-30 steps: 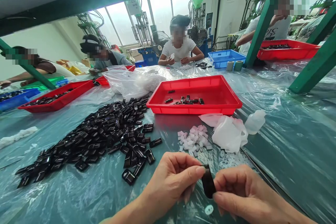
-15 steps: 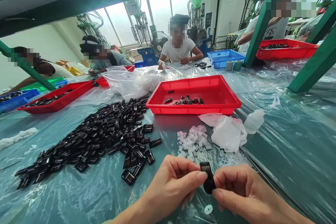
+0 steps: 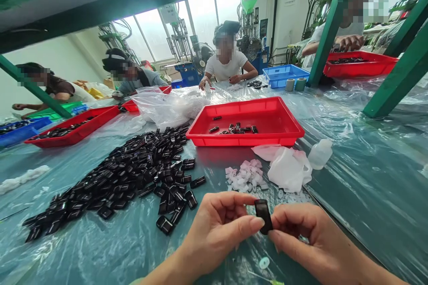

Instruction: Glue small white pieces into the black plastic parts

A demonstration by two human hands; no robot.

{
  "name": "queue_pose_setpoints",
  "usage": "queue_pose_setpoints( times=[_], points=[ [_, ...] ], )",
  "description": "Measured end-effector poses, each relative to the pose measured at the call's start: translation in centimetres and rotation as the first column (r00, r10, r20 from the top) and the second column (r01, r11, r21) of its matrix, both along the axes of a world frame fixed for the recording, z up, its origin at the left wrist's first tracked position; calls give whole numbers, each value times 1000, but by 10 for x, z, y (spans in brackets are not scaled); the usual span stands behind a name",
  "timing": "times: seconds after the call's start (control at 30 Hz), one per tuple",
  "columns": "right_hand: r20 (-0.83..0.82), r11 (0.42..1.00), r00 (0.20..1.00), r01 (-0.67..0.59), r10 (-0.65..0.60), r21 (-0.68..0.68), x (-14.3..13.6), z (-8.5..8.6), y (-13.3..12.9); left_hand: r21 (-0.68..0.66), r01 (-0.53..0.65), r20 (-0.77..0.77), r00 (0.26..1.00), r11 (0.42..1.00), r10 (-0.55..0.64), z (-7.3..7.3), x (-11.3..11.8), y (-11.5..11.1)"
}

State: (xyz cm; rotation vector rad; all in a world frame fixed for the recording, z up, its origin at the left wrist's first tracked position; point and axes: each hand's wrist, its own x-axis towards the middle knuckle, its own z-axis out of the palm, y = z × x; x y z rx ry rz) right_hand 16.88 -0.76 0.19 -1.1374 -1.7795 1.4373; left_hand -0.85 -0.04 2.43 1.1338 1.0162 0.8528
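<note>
A glossy black piece (image 3: 263, 216) is held between both hands near the bottom centre. My left hand (image 3: 222, 231) pinches it from the left with thumb and fingers. From the right, the thumb and index finger of my right hand (image 3: 301, 236) close on its edge. Just beyond the hands lies a small heap of whitish pieces (image 3: 245, 176). To the left spreads a large pile of black pieces (image 3: 133, 171). A small pale oval piece (image 3: 264, 262) rests on the plastic sheet below the hands.
A red tray (image 3: 245, 140) holding several black pieces stands ahead. Right of the whitish heap are a crumpled white bag (image 3: 289, 171) and a translucent bottle (image 3: 320, 153). A green post (image 3: 394, 80) rises at the right. Several people sit around the table.
Both hands and the black piece have shifted slightly upward. A thin item with a yellow-green end now shows at the bottom edge. At the far right, a person's hand has appeared over a red tray.
</note>
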Motion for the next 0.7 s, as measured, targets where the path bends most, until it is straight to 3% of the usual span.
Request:
queue_pose_setpoints(
  times=[0.13, 0.37, 0.53, 0.7],
  points=[
    [80, 995, 996, -33, 25, 91, -2, 0, -3, 12, -4, 0, 1000, 1000, 4, 1, 2, 0],
    [142, 998, 990, 1, -10, 63, -3, -4, -7, 36, -139, -35, 989, 990, 141, 10, -7, 2],
    [143, 988, 989, 23, -45, 154, -3, -8, -10, 194, -274, -48, 956, 942, 288, 22, -23, 6],
    [127, 975, 990, 38, -67, 218, -3, -11, -8, 325, -303, -72, 937, 896, 342, 27, -36, 7]
  ],
)
